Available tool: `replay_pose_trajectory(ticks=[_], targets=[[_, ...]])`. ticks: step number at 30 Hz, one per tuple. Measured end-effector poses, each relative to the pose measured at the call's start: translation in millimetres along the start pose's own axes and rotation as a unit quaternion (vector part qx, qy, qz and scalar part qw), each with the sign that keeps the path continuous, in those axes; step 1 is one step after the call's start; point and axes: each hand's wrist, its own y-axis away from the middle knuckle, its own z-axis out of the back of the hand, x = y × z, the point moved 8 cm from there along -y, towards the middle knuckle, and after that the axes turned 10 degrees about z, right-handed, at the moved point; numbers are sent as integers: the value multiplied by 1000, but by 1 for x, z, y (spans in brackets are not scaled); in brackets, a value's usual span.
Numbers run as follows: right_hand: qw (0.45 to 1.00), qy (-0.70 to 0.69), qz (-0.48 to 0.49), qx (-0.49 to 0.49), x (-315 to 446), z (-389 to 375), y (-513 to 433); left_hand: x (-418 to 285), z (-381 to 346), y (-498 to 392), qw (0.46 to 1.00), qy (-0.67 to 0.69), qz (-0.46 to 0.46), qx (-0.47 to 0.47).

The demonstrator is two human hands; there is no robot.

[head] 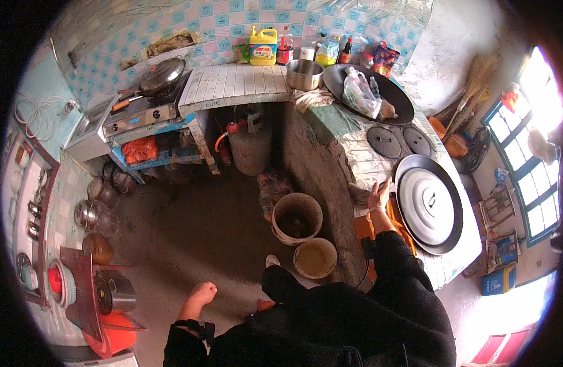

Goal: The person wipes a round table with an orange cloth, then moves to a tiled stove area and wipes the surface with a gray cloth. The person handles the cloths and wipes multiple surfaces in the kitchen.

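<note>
My right hand [379, 198] is at the near edge of the tiled masonry stove [361, 163], beside the rim of a large dark wok [456, 215]. A round metal lid [416, 197] with a small handle sits inside that wok. Something small lies at my right fingertips; whether I grip it or only touch it is not clear. An orange cloth [394, 219] hangs just below, partly behind my forearm. Away from the stove, my left hand [202, 293] hangs over the floor with its fingers curled in and nothing visible in it.
Two buckets, one pale [276, 227] and one lower [309, 270], stand on the floor against the stove. A gas cylinder [250, 149] sits under the counter [235, 85]. Another wok [403, 108] holds bagged bottles. At left are a gas cooker [134, 120] and a wooden chair [82, 284].
</note>
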Motion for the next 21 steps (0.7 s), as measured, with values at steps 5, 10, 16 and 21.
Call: replay_pose_trajectory(ticks=[5, 10, 16, 21], targets=[[915, 268, -92, 288, -29, -83, -2, -42, 53, -56, 1000, -12, -15, 7], [932, 221, -68, 279, -19, -103, -59, -95, 130, -96, 997, -75, -23, 6], [941, 275, -148, 131, -44, -114, -124, -174, 202, -133, 993, -105, -53, -28], [959, 212, 112, 154, 8, -143, -119, -241, 215, -166, 979, -147, -142, 10]])
